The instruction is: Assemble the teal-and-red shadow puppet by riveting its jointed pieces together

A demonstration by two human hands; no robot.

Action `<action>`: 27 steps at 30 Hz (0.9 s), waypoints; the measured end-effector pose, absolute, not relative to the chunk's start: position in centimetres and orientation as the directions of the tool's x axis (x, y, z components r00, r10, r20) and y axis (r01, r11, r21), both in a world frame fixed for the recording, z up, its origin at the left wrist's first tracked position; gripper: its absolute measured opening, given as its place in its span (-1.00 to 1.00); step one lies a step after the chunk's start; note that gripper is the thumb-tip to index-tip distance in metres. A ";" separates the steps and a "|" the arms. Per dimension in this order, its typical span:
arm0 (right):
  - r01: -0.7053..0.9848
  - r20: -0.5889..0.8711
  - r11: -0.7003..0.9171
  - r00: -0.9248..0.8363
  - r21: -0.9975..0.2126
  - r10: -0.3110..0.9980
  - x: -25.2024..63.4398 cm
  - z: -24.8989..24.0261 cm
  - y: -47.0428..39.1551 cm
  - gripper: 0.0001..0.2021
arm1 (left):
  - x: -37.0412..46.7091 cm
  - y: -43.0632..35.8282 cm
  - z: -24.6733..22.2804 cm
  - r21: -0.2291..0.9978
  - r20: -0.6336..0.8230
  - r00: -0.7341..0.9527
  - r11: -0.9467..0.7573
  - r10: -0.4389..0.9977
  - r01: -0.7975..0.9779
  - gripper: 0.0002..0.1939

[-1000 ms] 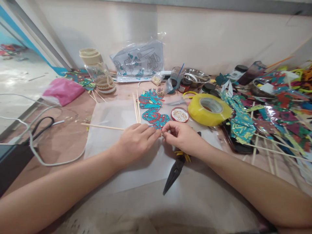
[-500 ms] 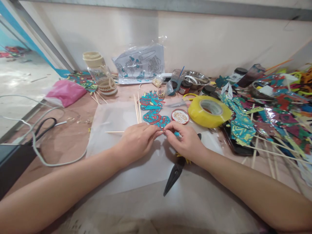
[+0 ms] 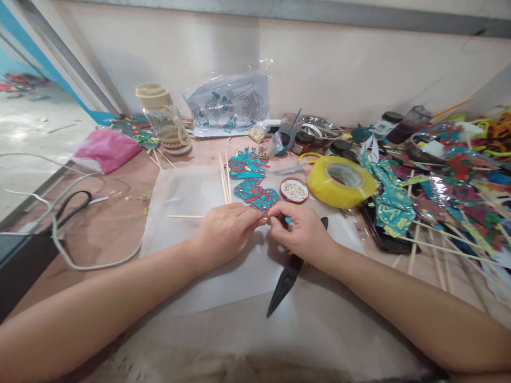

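Over tabletop (image 3: 123, 218): L hand (image 3: 225, 230) pinches thin stick (image 3: 186, 216) nr tip; R hand (image 3: 300, 227) fingers curled alongside (grip unclear). Stick prob. light, stiff, snappable; hold close to tip. Teal-red cutout (image 3: 255, 192) just beyond.

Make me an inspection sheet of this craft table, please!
Surface: brown tabletop, partly under a translucent sheet
Craft things: turquoise-and-red cut-out; red-rimmed lid holding tiny pieces; pliers partly hidden by the right hand
Clutter: yellow tape roll, lidded bottle, heaped painted cut-outs at right
Hands: left hand holds a wooden stick; right hand beside it, anything pinched too small to tell
Cables: white cable looping at left
Surroundings: pale wall behind
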State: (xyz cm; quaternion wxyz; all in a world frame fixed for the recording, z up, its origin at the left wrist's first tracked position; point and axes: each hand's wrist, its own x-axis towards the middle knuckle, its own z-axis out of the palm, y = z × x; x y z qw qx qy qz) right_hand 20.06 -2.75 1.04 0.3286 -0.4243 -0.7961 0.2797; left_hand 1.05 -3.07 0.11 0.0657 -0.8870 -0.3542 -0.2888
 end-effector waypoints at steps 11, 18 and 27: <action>0.377 -0.006 0.168 -0.419 -0.911 0.908 20.0 0.7 -2.5 -0.92 | 0.5 -3.7 0.9 -0.193 0.511 0.701 -0.728 0.498 0.658 -0.85; 0.390 0.082 0.257 -0.411 -0.884 0.908 20.0 1.1 -2.6 -0.83 | 0.9 -3.2 0.2 0.024 0.534 0.588 -0.706 0.608 0.708 -0.80; 0.492 0.321 0.509 -0.419 -0.706 0.849 20.2 1.3 -2.4 -0.93 | 0.7 -3.2 0.5 0.171 0.371 0.576 -0.663 0.729 0.729 -0.66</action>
